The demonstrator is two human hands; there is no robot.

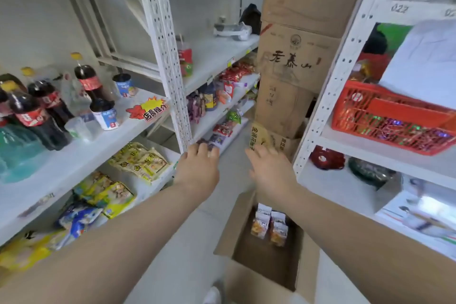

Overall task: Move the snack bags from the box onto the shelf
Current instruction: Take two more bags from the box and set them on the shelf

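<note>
An open cardboard box [238,227] stands on the floor between two shelf units, with several orange-and-white snack bags [270,226] upright in its far corner. Both my arms reach forward above it. My right hand [269,170] grips the bottom of a tan snack bag [259,134] with dark print and holds it upright in the aisle. My left hand [200,164] hovers beside the white perforated post [172,81] of the left shelf [86,155], back to the camera and fingers curled down; what lies under them is hidden. Dark purple packets [214,140] lie just beyond its fingertips.
The left shelf holds cola bottles [37,113], cups and a red-yellow sign, with yellow snack bags [140,163] and blue ones [79,217] below. Stacked cartons [293,61] block the aisle's far end. The right shelf carries a red basket [389,118].
</note>
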